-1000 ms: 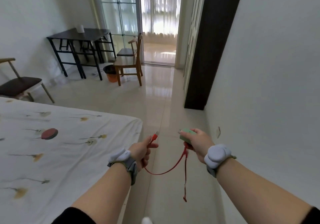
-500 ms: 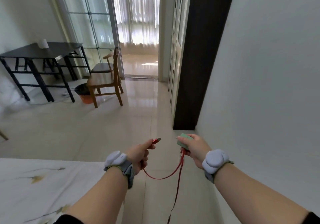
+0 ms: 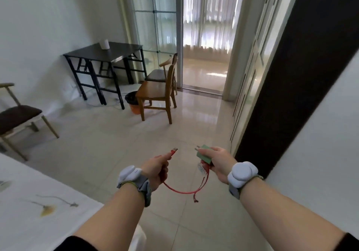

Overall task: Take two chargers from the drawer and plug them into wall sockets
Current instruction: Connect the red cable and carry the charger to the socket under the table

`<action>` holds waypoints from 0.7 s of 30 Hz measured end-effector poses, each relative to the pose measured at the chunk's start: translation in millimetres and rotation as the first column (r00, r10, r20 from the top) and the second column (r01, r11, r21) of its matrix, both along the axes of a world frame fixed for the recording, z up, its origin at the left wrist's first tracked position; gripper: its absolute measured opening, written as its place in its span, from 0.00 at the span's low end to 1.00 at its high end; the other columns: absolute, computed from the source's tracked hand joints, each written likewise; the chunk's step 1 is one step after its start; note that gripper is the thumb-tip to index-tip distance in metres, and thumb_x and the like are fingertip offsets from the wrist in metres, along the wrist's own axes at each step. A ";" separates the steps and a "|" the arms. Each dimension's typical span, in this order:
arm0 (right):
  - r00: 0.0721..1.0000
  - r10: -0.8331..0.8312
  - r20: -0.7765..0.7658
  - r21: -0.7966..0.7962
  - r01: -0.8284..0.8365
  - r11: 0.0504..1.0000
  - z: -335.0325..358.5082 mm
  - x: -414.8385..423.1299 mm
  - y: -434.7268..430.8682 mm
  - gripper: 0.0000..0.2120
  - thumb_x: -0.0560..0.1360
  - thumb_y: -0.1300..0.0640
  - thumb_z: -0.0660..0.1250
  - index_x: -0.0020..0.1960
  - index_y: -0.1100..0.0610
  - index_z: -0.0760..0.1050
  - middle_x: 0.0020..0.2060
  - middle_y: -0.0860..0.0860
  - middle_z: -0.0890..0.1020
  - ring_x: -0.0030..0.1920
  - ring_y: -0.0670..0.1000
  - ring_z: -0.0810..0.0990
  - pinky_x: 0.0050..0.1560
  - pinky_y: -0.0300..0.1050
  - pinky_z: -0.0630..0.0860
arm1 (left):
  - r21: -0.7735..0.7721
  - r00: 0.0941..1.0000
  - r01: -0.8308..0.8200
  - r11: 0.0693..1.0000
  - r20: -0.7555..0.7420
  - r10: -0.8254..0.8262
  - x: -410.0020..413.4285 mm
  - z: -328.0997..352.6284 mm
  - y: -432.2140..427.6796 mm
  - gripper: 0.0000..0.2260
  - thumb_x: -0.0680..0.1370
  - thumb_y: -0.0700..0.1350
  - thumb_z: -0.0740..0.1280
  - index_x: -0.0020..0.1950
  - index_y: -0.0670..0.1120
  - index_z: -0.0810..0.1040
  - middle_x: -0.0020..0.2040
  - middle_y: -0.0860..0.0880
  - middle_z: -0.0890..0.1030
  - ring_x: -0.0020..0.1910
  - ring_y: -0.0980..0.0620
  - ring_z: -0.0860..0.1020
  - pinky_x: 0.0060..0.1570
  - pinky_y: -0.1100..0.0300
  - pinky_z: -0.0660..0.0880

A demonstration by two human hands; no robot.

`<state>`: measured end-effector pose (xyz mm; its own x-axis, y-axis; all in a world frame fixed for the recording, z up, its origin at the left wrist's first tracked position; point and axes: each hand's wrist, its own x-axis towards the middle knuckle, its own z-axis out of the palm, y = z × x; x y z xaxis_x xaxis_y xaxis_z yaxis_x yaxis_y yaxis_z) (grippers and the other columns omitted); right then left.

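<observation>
My right hand (image 3: 220,161) grips a green charger block (image 3: 204,154) with its metal prongs pointing left. My left hand (image 3: 157,168) pinches the red cable (image 3: 180,191) just behind its USB plug (image 3: 174,150), which points up and right toward the charger. A short gap separates the plug and the charger. The cable sags in a loop between both hands, and its other end dangles below my right hand. No drawer or wall socket is in view.
A white bed (image 3: 38,208) fills the lower left. A wooden chair (image 3: 157,93), an orange bin (image 3: 133,102) and a black table (image 3: 104,56) stand ahead. Another chair (image 3: 17,114) is at far left. A dark wardrobe panel (image 3: 291,75) and white wall (image 3: 326,124) run along the right.
The view has swung back left, bringing the left chair and more bed into sight. Both hands keep their grip; the charger's prongs now show, and the cable loop hangs shorter.
</observation>
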<state>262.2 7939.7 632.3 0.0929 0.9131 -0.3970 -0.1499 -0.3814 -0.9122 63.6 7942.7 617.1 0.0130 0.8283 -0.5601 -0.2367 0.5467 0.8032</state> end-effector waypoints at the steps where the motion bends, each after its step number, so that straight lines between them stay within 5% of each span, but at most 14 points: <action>1: 0.999 0.032 0.017 -0.006 -0.032 0.999 -0.3 -4.9 30.5 0.06 0.70 0.61 0.70 0.43 0.64 0.76 0.31 0.58 0.76 0.29 0.53 0.73 0.34 0.47 0.70 | -0.007 0.999 -0.034 0.999 0.005 0.034 -5.6 -2.3 23.5 0.08 0.74 0.47 0.68 0.37 0.45 0.75 0.22 0.53 0.69 0.22 0.56 0.64 0.21 0.66 0.61; 5: 0.996 0.080 0.024 0.004 -0.080 0.997 -4.6 -21.5 116.5 0.04 0.70 0.63 0.69 0.42 0.64 0.76 0.32 0.59 0.76 0.29 0.54 0.73 0.34 0.48 0.70 | -0.036 0.997 -0.073 0.997 0.010 0.073 -21.6 -12.1 95.7 0.09 0.74 0.50 0.67 0.38 0.46 0.75 0.27 0.52 0.70 0.22 0.56 0.64 0.21 0.66 0.62; 12: 0.995 0.063 0.076 -0.080 -0.057 0.995 -8.2 -48.1 255.6 0.04 0.70 0.65 0.67 0.42 0.66 0.77 0.32 0.59 0.76 0.29 0.54 0.75 0.34 0.47 0.75 | -0.095 0.980 -0.146 0.985 0.121 0.157 -52.9 -23.8 238.4 0.09 0.75 0.49 0.66 0.36 0.48 0.73 0.20 0.54 0.70 0.17 0.58 0.65 0.19 0.68 0.62; 16: 0.995 0.077 0.069 -0.099 -0.070 0.993 -8.4 -66.6 352.6 0.08 0.69 0.64 0.69 0.47 0.64 0.77 0.40 0.61 0.79 0.37 0.56 0.77 0.41 0.48 0.78 | -0.101 0.975 -0.199 0.975 0.081 0.207 -82.8 -20.2 327.4 0.09 0.74 0.50 0.67 0.36 0.48 0.75 0.20 0.54 0.72 0.19 0.57 0.67 0.20 0.67 0.65; 21: 0.990 0.143 -0.010 -0.147 -0.143 0.979 -14.9 -104.2 460.2 0.05 0.71 0.63 0.69 0.43 0.59 0.73 0.44 0.58 0.78 0.43 0.54 0.78 0.38 0.45 0.78 | -0.091 0.956 -0.284 0.955 0.051 0.289 -117.5 -29.2 416.3 0.09 0.72 0.50 0.70 0.36 0.48 0.76 0.21 0.54 0.72 0.20 0.57 0.67 0.18 0.67 0.65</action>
